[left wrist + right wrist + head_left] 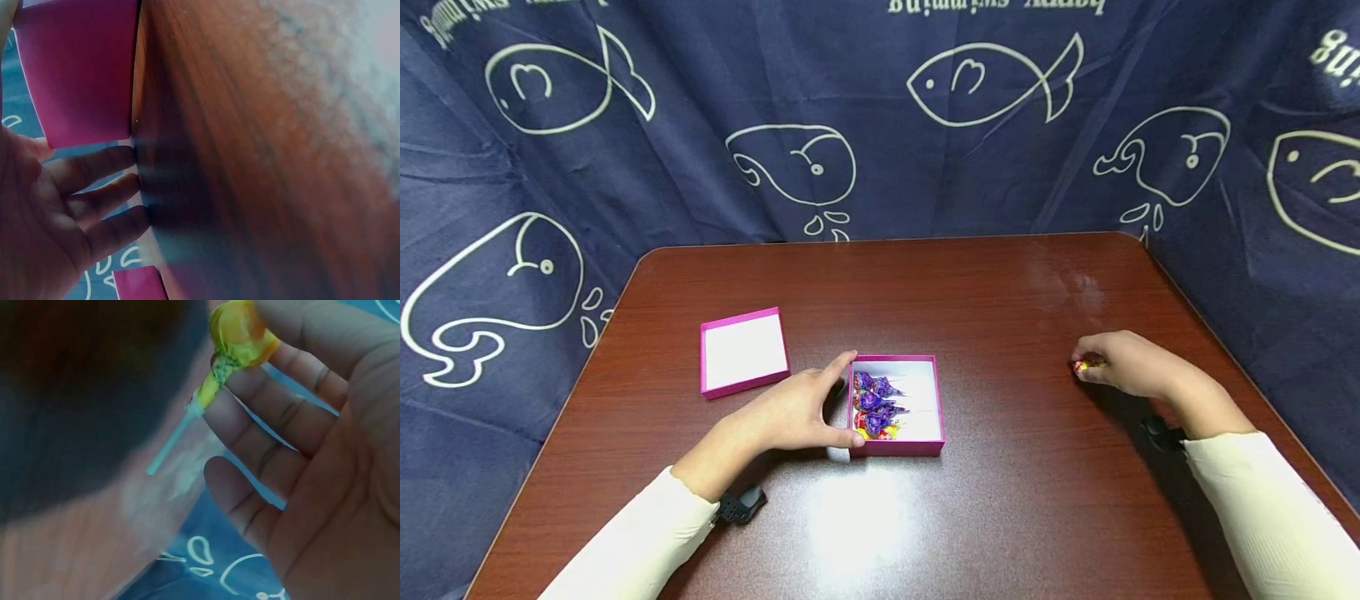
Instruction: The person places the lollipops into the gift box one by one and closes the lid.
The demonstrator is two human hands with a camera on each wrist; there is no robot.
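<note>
My left hand [797, 410] holds a pink open box [898, 448] by its left side, index finger at the far corner and thumb at the near one. Its other fingers hang beside the box wall [81, 75] in the left wrist view. Inside the box, purple-wrapped lollipops [874, 402] lie along the left, with red and yellow wrappers at the near end. Over at the right of the table, my right hand [1135, 364] pinches a lollipop [234, 334] in a yellow wrapper, its pale stick pointing away from the palm.
A second pink tray-like box part [745, 350], white inside, lies left of the filled box. The brown wooden table [1000, 500] has rounded far corners. A blue curtain [880, 167] with white fish and whale drawings hangs behind and at both sides.
</note>
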